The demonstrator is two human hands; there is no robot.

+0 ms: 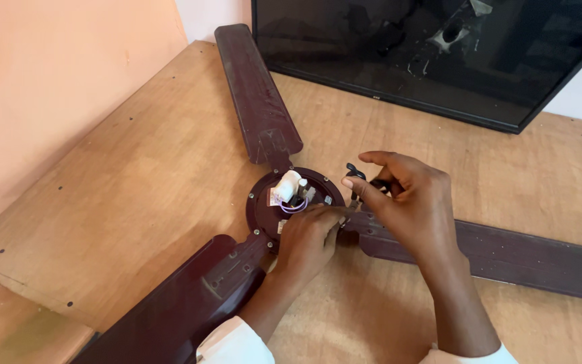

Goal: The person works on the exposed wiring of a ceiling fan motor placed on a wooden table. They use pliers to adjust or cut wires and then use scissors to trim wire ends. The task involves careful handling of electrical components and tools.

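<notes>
A dark brown ceiling fan lies on a wooden table (pixel 136 175), its round motor hub (pixel 264 202) facing up with a white capacitor (pixel 287 185) and thin wires on top. Three blades spread out: one to the back (pixel 254 94), one to the front left (pixel 190 296), one to the right (pixel 533 256). My left hand (pixel 308 239) rests on the hub's right edge, fingers curled against it. My right hand (pixel 405 202) hovers just right of the hub and pinches a small black tool or part (pixel 354 174) between thumb and fingers.
A large flat screen (pixel 439 54) with a cracked dark panel leans at the table's back right. A peach wall (pixel 55 81) runs along the left. The table's front left edge drops off near the front left blade.
</notes>
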